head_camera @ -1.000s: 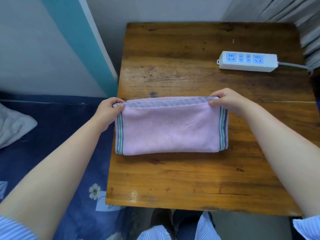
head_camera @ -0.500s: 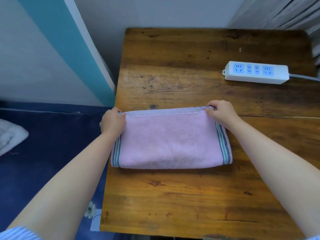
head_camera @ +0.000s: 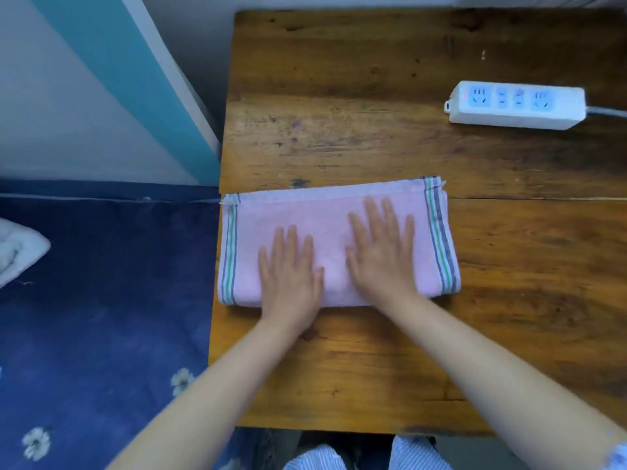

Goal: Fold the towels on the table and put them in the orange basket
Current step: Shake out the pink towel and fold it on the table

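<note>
Hands are pressing flat on a folded pink towel point(head_camera: 334, 239) in the head view, the only view given. The towel is lying near the left edge of a wooden table point(head_camera: 373, 96), folded into a long rectangle with green and grey stripes running down both short ends and a paler hem band along its far edge. The left hand point(head_camera: 290, 269) is resting palm down on the towel's left-centre part, fingers straight and slightly spread, pointing away from the person. The right hand point(head_camera: 381, 252) is lying palm down just beside it on the right-centre part, fingers likewise straight and fanned apart, reaching a little farther up the cloth. Neither hand is gripping or pinching anything. Both wrists are crossing the towel's near folded edge. A white power strip point(head_camera: 515, 105) is sitting well apart at the table's far right, its cable leading off to the right. A dark blue flowered cover point(head_camera: 101, 317) is lying left of the table.
</note>
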{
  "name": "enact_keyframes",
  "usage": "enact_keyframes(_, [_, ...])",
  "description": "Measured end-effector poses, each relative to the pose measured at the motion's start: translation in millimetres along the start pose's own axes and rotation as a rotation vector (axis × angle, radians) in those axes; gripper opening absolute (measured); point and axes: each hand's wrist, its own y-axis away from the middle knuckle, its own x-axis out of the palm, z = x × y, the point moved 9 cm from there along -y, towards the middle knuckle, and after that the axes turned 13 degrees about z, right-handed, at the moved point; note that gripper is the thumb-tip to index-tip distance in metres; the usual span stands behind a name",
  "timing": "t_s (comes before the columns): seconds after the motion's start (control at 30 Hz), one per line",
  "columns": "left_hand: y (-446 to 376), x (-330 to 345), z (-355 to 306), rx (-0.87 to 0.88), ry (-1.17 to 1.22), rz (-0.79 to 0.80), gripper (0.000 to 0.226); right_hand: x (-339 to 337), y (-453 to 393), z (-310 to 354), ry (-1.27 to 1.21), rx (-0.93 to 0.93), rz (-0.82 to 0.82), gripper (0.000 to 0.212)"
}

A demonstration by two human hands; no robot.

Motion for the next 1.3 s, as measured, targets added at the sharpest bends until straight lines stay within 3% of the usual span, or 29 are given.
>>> enact_keyframes(0.07, [1,20,-3,-0.014,-0.056,0.048,0.055,37,8,19,-0.006,-0.016,0.19,0.049])
enact_keyframes(0.13, [-6,23,1,0.005,-0.092,0.053,0.057,63,11,11,-0.036,0.024,0.278,0.053])
enact_keyframes(0.27, [-11,25,22,0.057,-0.135,0.088,0.061,72,22,-11,-0.09,0.092,0.267,0.056])
enact_keyframes(0.37, [-13,12,58,-0.039,-0.087,0.062,0.068,69,37,-42,-0.092,0.204,0.258,0.051])
enact_keyframes(0.5, [-8,0,87,-0.038,-0.084,0.055,0.071,56,55,-83,-0.154,0.351,0.2,0.064])
enact_keyframes(0.63, [-5,-7,104,-0.109,-0.054,0.053,0.059,57,67,-112,-0.178,0.439,0.244,0.053])
enact_keyframes(0.8, [3,-28,66,-0.031,-0.118,-0.072,0.057,30,76,-118,-0.366,0.524,0.104,0.056])
enact_keyframes(0.97, [-9,-13,-6,0.183,-0.11,-0.012,0.06,28,84,-121,-0.433,0.748,0.132,0.052])
enact_keyframes(1.17, [-35,15,-22,0.122,-0.166,0.091,0.065,44,78,-135,-0.881,0.912,0.111,0.043])
enact_keyframes(1.3, [-42,16,-27,0.117,-0.185,0.069,0.066,40,64,-147,-1.062,0.899,0.104,0.018])
